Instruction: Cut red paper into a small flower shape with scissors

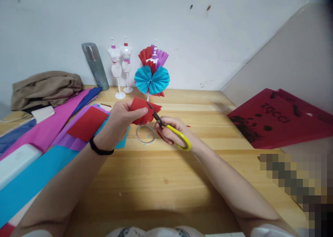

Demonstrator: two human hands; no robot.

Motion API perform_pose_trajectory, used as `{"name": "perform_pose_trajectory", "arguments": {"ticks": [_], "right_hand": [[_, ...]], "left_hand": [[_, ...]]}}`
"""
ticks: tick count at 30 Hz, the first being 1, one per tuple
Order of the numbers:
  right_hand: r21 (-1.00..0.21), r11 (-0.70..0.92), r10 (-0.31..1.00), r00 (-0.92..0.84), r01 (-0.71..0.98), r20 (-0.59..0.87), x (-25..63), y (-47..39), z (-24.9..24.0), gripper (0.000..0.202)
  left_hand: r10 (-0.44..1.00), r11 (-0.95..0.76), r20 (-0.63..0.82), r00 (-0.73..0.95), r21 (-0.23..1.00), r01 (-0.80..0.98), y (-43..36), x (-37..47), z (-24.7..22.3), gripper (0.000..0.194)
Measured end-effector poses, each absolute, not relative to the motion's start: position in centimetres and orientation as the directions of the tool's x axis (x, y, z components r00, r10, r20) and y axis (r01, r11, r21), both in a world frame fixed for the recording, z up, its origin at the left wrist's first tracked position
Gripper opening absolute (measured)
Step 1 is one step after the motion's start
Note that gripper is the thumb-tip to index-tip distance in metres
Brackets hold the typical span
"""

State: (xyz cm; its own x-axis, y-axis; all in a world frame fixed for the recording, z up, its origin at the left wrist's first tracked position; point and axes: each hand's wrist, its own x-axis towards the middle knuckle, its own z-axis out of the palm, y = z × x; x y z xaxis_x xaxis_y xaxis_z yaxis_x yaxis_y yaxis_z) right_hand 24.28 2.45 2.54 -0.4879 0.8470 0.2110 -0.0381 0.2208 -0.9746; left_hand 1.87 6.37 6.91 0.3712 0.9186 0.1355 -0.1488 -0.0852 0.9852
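Folded red paper [139,107] is pinched between the thumb and fingers of my left hand [125,117], above the wooden table. Its right edge looks cut in a jagged or curved line. My right hand [170,129] grips scissors [179,136] with yellow handles, their dark blades parted at the paper's right side. Just below the hands, a thin silvery ring [137,134] lies on the table with small blue scraps inside it. Behind them stands a mini mannequin dressed in pleated paper, with a blue fan-shaped piece [152,80] in front.
Two bare white mannequins [116,69] and a grey-green bottle [95,67] stand by the wall. Coloured sheets, a red piece [88,123], a white case [19,164] and brown cloth [47,89] cover the table's left. A red bag [281,119] is at the right.
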Motion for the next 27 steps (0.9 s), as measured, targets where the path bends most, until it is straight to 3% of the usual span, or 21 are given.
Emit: {"name": "perform_pose_trajectory", "arguments": {"ticks": [27], "right_hand": [[-0.978,0.21,0.853,-0.485,-0.015,0.191,24.35,2.56,2.49,0.056]], "left_hand": [[0.905,-0.107,0.15,0.398,0.986,-0.128,6.41,1.48,7.44,0.023]]}}
